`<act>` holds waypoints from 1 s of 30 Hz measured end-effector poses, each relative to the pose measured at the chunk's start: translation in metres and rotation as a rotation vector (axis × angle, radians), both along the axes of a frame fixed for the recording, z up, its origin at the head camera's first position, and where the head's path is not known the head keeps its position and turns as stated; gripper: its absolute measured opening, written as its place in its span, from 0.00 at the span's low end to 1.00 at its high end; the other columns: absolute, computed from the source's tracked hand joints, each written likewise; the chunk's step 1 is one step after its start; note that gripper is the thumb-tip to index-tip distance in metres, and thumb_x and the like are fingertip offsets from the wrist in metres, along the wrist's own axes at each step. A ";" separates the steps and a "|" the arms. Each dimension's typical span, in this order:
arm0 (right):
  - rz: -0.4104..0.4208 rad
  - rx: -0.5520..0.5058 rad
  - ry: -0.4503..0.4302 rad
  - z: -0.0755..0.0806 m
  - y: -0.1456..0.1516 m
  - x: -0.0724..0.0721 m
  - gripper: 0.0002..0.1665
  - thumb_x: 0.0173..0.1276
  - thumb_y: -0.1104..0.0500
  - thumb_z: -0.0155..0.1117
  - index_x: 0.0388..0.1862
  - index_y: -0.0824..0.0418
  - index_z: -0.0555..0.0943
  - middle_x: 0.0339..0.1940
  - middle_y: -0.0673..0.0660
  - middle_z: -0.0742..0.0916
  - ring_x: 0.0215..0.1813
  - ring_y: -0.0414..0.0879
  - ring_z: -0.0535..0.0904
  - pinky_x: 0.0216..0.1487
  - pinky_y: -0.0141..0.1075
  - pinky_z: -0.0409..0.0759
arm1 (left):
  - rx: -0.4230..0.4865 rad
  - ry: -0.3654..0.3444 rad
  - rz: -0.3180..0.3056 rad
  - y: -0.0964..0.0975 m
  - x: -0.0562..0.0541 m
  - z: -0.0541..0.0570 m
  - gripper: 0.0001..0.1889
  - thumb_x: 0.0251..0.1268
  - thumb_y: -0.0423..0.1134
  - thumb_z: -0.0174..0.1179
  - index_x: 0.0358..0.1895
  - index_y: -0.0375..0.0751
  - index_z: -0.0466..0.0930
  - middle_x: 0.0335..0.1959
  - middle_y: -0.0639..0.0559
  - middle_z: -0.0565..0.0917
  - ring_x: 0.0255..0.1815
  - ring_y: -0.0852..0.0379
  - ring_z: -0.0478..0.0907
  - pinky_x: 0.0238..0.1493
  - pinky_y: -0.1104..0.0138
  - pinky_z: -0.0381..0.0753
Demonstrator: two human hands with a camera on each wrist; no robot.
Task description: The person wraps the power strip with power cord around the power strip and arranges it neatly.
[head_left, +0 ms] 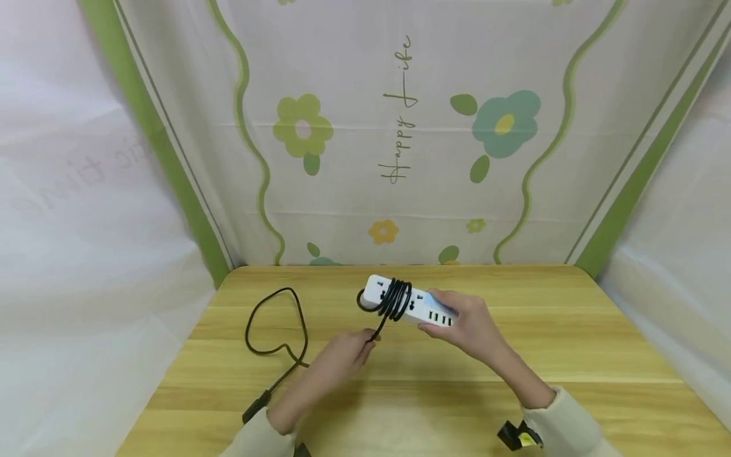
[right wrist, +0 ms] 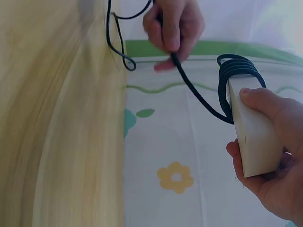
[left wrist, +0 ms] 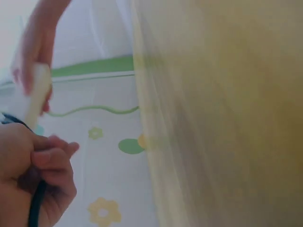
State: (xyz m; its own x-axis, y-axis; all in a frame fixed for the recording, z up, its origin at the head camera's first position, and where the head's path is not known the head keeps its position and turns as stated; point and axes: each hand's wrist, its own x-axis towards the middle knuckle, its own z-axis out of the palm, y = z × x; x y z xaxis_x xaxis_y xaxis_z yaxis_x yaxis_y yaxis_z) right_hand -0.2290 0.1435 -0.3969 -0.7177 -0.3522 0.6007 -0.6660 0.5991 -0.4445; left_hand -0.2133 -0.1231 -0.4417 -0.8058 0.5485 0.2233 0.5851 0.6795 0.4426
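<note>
A white power strip [head_left: 419, 304] with sockets and a row of USB ports is held above the table by my right hand [head_left: 469, 322], which grips its right end. Several turns of black cord [head_left: 395, 298] are wound round the strip's left part. From these turns the cord runs down to my left hand [head_left: 344, 353], whose thumb and fingers pinch it. In the right wrist view the stretch of cord [right wrist: 199, 96] between hand and strip looks nearly straight. Beyond the left hand, a loose loop of cord lies on the table, leading to a black plug [head_left: 257, 405] near the left sleeve.
The wooden table [head_left: 571, 330] has light, striped boards. A hanging cloth [head_left: 342, 197] printed with flowers and lettering closes off its far edge. White cloth sides [head_left: 103, 254] with green bands stand left and right.
</note>
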 end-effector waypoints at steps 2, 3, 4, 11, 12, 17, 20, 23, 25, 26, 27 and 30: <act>-0.026 -0.009 -0.029 -0.001 0.001 -0.004 0.35 0.50 0.56 0.83 0.55 0.70 0.83 0.46 0.66 0.89 0.32 0.45 0.85 0.27 0.27 0.79 | -0.048 0.058 0.029 -0.001 0.008 0.002 0.10 0.78 0.37 0.50 0.46 0.35 0.80 0.18 0.60 0.72 0.16 0.70 0.61 0.19 0.79 0.68; -0.038 -0.014 -0.048 -0.001 0.001 -0.006 0.35 0.50 0.55 0.83 0.55 0.70 0.83 0.46 0.66 0.89 0.32 0.45 0.84 0.27 0.27 0.79 | -0.067 0.093 0.043 -0.001 0.012 0.002 0.10 0.78 0.38 0.51 0.45 0.37 0.80 0.17 0.60 0.71 0.15 0.70 0.60 0.19 0.79 0.67; -0.049 -0.018 -0.066 -0.002 0.000 -0.007 0.35 0.51 0.55 0.82 0.56 0.70 0.83 0.47 0.66 0.89 0.32 0.44 0.84 0.27 0.27 0.78 | -0.084 0.119 0.052 -0.001 0.014 0.003 0.10 0.78 0.38 0.51 0.45 0.37 0.80 0.16 0.60 0.71 0.15 0.70 0.60 0.18 0.80 0.66; -0.123 -0.044 -0.114 -0.009 0.001 -0.027 0.35 0.53 0.53 0.81 0.56 0.70 0.83 0.44 0.67 0.90 0.29 0.44 0.82 0.25 0.28 0.76 | -0.249 0.303 0.112 0.001 0.030 0.004 0.12 0.77 0.39 0.53 0.52 0.36 0.80 0.12 0.60 0.68 0.11 0.69 0.55 0.13 0.81 0.57; -0.136 -0.045 -0.115 -0.010 0.002 -0.030 0.35 0.52 0.53 0.82 0.56 0.70 0.83 0.44 0.67 0.90 0.29 0.44 0.81 0.24 0.28 0.76 | -0.267 0.324 0.118 0.001 0.032 0.003 0.12 0.77 0.40 0.53 0.51 0.36 0.80 0.11 0.60 0.67 0.11 0.70 0.55 0.12 0.81 0.55; -0.165 0.000 -0.137 -0.027 0.003 -0.041 0.35 0.53 0.52 0.81 0.56 0.69 0.83 0.45 0.66 0.89 0.31 0.46 0.82 0.26 0.29 0.76 | -0.316 0.394 0.127 0.001 0.038 0.008 0.12 0.76 0.42 0.55 0.49 0.38 0.81 0.12 0.60 0.70 0.11 0.69 0.55 0.11 0.79 0.53; -0.185 0.016 -0.142 -0.037 0.001 -0.045 0.34 0.53 0.52 0.81 0.55 0.69 0.83 0.44 0.67 0.89 0.33 0.48 0.83 0.28 0.32 0.77 | -0.325 0.452 0.108 0.003 0.040 0.014 0.10 0.73 0.42 0.59 0.46 0.39 0.82 0.13 0.58 0.74 0.11 0.68 0.59 0.11 0.78 0.55; -0.213 0.019 -0.179 -0.045 -0.002 -0.049 0.34 0.53 0.51 0.81 0.56 0.68 0.83 0.44 0.66 0.89 0.33 0.49 0.83 0.29 0.33 0.78 | -0.336 0.483 0.095 0.006 0.041 0.017 0.09 0.72 0.42 0.60 0.41 0.40 0.82 0.12 0.59 0.72 0.11 0.67 0.58 0.11 0.77 0.54; -0.225 0.032 -0.206 -0.050 -0.004 -0.052 0.34 0.53 0.50 0.81 0.56 0.68 0.83 0.44 0.66 0.89 0.34 0.48 0.83 0.29 0.33 0.77 | -0.343 0.484 0.096 0.007 0.042 0.019 0.08 0.72 0.43 0.59 0.38 0.42 0.81 0.11 0.60 0.69 0.11 0.67 0.56 0.11 0.76 0.52; -0.226 0.035 -0.219 -0.051 -0.005 -0.052 0.35 0.54 0.50 0.80 0.56 0.68 0.83 0.45 0.67 0.89 0.33 0.48 0.82 0.29 0.33 0.77 | -0.347 0.481 0.097 0.008 0.042 0.019 0.09 0.73 0.43 0.59 0.37 0.42 0.80 0.11 0.60 0.68 0.11 0.67 0.55 0.12 0.76 0.51; -0.228 0.040 -0.231 -0.052 -0.007 -0.053 0.35 0.54 0.50 0.81 0.57 0.68 0.83 0.45 0.67 0.89 0.33 0.48 0.82 0.28 0.32 0.77 | -0.349 0.482 0.099 0.008 0.042 0.019 0.09 0.73 0.43 0.58 0.36 0.43 0.79 0.11 0.60 0.67 0.12 0.67 0.54 0.12 0.76 0.50; -0.227 0.052 -0.242 -0.055 -0.011 -0.052 0.37 0.53 0.50 0.81 0.57 0.69 0.82 0.45 0.67 0.89 0.32 0.48 0.81 0.28 0.32 0.77 | -0.348 0.490 0.109 0.010 0.042 0.018 0.10 0.74 0.43 0.58 0.33 0.44 0.78 0.12 0.60 0.67 0.13 0.67 0.53 0.12 0.76 0.49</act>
